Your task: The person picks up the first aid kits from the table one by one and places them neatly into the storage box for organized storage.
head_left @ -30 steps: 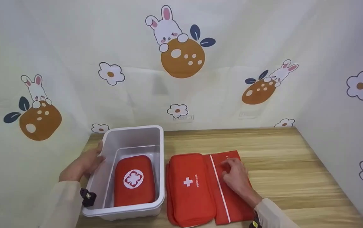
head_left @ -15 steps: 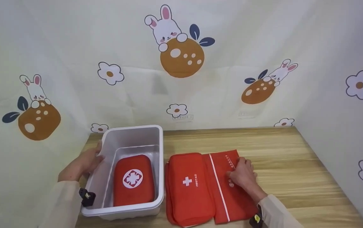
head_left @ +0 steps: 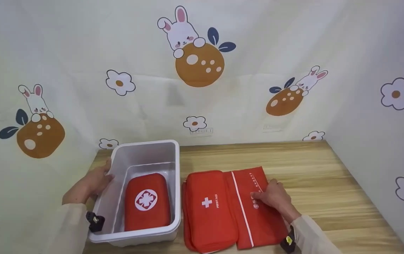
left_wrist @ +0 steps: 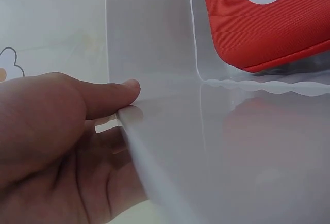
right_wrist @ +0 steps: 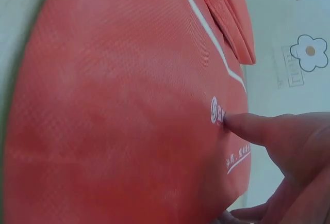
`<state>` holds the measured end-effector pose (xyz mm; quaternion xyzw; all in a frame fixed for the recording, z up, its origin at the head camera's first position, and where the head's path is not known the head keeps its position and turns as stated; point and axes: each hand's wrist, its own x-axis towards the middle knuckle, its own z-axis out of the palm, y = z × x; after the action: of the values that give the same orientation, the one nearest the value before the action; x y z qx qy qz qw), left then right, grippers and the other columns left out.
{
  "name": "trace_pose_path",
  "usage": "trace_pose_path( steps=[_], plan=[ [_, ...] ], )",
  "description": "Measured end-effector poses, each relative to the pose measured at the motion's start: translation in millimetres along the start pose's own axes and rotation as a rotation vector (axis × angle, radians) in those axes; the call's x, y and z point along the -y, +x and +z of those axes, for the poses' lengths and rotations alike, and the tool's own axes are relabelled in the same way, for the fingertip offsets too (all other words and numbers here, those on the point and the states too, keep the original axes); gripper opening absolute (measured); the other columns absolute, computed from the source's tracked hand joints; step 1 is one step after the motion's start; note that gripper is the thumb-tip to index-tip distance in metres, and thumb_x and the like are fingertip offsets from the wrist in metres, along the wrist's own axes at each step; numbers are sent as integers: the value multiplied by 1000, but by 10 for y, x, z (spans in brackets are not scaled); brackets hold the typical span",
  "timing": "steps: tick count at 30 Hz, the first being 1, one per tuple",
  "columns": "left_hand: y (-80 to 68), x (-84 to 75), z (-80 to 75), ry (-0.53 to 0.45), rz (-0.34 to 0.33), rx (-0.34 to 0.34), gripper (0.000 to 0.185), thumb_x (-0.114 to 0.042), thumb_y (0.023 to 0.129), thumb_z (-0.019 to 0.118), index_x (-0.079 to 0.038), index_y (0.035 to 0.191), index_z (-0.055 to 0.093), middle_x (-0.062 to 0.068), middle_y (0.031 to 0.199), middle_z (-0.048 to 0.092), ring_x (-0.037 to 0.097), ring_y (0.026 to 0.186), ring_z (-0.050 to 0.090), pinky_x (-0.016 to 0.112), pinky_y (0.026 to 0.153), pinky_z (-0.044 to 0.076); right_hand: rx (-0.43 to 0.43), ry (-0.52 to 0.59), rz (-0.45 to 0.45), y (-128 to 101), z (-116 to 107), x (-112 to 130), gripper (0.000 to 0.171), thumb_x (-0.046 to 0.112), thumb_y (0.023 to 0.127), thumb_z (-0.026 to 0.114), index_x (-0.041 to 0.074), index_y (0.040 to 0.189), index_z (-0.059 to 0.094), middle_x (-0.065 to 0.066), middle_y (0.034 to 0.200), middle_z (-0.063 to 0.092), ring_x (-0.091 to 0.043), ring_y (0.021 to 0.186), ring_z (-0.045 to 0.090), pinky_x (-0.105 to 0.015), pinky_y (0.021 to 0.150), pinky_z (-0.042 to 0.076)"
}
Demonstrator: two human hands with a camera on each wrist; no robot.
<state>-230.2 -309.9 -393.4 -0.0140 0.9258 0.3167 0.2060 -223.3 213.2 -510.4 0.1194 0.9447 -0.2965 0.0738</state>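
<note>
The left hand [head_left: 88,183] grips the bin's [head_left: 142,148] wall at 9 o'clock; a case [head_left: 147,201] lies inside. The right hand [head_left: 276,198], fingers relaxed, rests on the flat bag [head_left: 254,225], with the pouch [head_left: 209,211] touching at its 9 o'clock.

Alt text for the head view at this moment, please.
A person's right hand rests on a flat red fabric pouch with a white stripe, beside a red first-aid bag with a white cross on a wooden table. Their left hand grips the rim of a translucent white plastic bin containing a red hard-shell case.
</note>
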Motion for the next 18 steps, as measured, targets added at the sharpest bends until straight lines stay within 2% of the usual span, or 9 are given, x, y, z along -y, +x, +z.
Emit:
trace_pose_path(
  steps=[3, 6, 13, 18],
  plan=[
    [-3, -9, -7, -23, -9, 2, 65, -9, 107, 35, 6, 154, -7, 44, 130, 38, 44, 100, 63, 59, 76, 60, 22, 35, -7, 21, -29, -19, 58, 34, 77, 85, -8, 103, 56, -18, 83, 65, -24, 70, 65, -39, 62, 57],
    [-5, -10, -2, -14, -11, -2, 65, -11, 107, 36, 5, 155, -5, 41, 124, 43, 42, 98, 64, 58, 77, 60, 51, 83, -5, 39, -48, -30, 48, 30, 78, 85, -6, 97, 60, -15, 79, 67, -20, 67, 66, -36, 60, 58],
    [-20, 5, 1, -10, -15, 4, 64, -14, 109, 35, 4, 156, -3, 38, 120, 48, 39, 96, 66, 55, 77, 61, 121, 188, 48, 70, -56, -26, 48, 18, 80, 84, -11, 106, 56, -17, 84, 66, -21, 71, 66, -37, 65, 60],
    [-46, 6, -6, -29, -15, -3, 64, -16, 109, 35, 3, 157, -3, 35, 117, 50, 35, 93, 67, 53, 75, 62, 149, 225, 19, 129, -50, 0, 39, 15, 81, 82, -11, 103, 64, -17, 83, 69, -19, 70, 67, -38, 67, 62]
  ],
)
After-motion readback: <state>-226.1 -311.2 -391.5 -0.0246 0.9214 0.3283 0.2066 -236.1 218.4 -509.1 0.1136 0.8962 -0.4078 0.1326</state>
